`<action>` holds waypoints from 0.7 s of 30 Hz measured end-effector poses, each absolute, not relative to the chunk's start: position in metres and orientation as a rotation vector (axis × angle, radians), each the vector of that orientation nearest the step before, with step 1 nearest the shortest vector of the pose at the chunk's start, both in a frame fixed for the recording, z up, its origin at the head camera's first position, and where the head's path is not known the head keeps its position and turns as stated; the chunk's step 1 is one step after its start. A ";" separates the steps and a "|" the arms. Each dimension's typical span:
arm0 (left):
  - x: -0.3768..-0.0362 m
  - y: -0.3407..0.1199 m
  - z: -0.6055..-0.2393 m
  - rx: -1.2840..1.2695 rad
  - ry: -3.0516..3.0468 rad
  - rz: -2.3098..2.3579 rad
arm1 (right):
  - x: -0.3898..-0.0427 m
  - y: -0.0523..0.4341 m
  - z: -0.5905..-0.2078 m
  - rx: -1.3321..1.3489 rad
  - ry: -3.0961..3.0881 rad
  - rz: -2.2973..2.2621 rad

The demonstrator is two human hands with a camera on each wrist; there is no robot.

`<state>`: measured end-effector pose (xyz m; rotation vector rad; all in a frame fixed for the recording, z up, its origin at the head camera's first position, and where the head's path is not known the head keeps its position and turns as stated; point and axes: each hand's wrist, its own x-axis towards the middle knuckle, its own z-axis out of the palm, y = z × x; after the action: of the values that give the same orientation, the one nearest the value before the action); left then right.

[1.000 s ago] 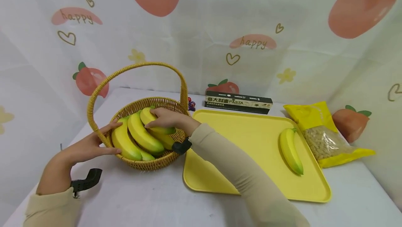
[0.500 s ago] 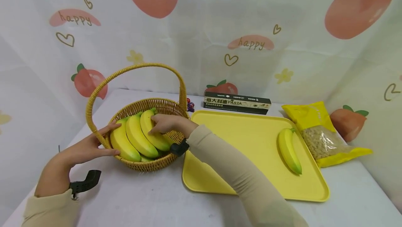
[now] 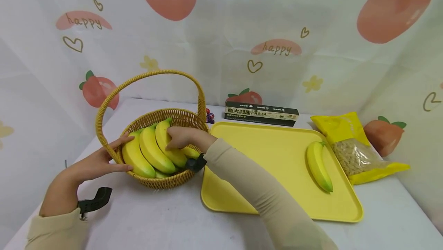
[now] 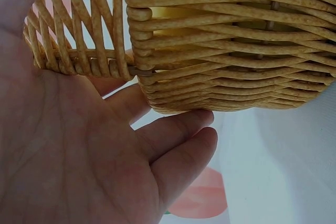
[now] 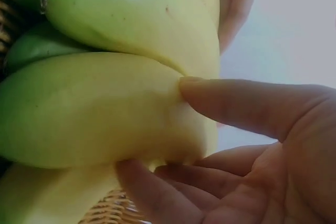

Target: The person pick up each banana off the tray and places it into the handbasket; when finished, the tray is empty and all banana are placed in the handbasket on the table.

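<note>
A bunch of bananas [image 3: 152, 152], bright yellow with green tips, lies in a woven basket [image 3: 162, 180] with a tall arched handle, standing on the table [image 3: 155, 219] just left of a yellow tray [image 3: 273, 146]. The right hand [image 3: 180, 136] reaches across into the basket, its sleeved forearm passing over the tray's near left corner, and its fingers [image 5: 157, 198] and thumb are curled round the rightmost banana of the bunch. The left hand [image 3: 95, 161] rests against the basket's left side, thumb up by the rim, fingers straight and slightly apart along the weave. The left wrist view shows those fingers [image 4: 178, 145] pressed flat under the curve of the wicker wall, which the head view hides. The right wrist view shows the thumb tip dug into the seam between two bananas, with the fingertips tucked beneath. A single banana [image 3: 318, 167] lies on the tray's right side.
</note>
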<state>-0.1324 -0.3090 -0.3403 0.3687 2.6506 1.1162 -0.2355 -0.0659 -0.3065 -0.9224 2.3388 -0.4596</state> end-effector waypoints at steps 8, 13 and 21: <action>-0.134 -0.309 -0.341 0.386 2.654 1.117 | -0.230 -0.033 -0.299 -0.946 2.363 -0.577; -0.135 -0.309 -0.342 0.383 2.656 1.107 | -0.217 0.011 -0.294 -0.982 2.328 -0.704; -0.134 -0.310 -0.343 0.357 2.646 1.120 | -0.201 0.086 -0.305 -0.882 2.306 -0.931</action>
<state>-0.1337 -0.3101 -0.3428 0.3574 2.6461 1.1200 -0.2011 0.0861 -0.3046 -0.8815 2.3062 -0.9310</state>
